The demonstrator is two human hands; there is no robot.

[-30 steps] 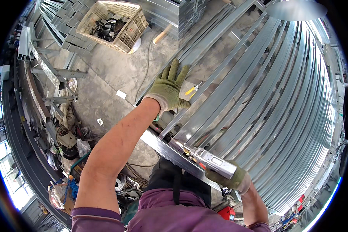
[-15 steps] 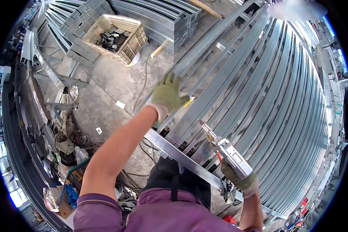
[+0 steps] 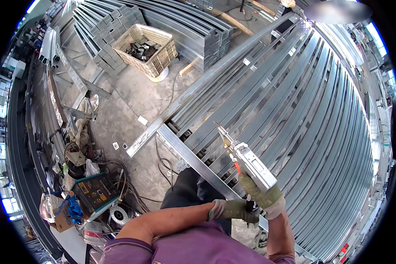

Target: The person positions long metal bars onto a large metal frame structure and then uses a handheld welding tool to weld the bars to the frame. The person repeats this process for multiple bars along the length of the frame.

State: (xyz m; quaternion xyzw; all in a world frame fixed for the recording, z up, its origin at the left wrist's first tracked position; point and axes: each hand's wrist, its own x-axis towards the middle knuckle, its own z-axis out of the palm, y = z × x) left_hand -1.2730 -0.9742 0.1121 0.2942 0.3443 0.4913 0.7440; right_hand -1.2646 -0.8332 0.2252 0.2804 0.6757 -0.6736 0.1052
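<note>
My right hand [image 3: 263, 193], in an olive work glove, is wrapped round a silver handheld welding gun [image 3: 254, 167]. The gun's pointed nozzle [image 3: 220, 128] aims up and left over the long galvanized tubes [image 3: 290, 116], apart from them as far as I can tell. My left hand [image 3: 235, 210], also gloved, is drawn in before my body, just below the right one. Its fingers are closed about a small dark part near the gun's lower end, which I cannot make out. A long square tube [image 3: 174, 108] lies along the rack's left side, its near end sticking out over the floor.
A cream plastic crate [image 3: 165, 55] with dark metal pieces stands beside stacked tubes [image 3: 209, 48]. A front crossbar [image 3: 198, 159] edges the rack by my legs. Cables [image 3: 127, 187] lie by a dark machine [image 3: 96, 193] and a wire spool [image 3: 119, 214]. Bright sparks [image 3: 308, 24] show at the far end.
My left hand has left the tube on the rack's left side and come back beside the right hand. The gun has shifted left slightly. The outer tube's near end now shows past the crossbar.
</note>
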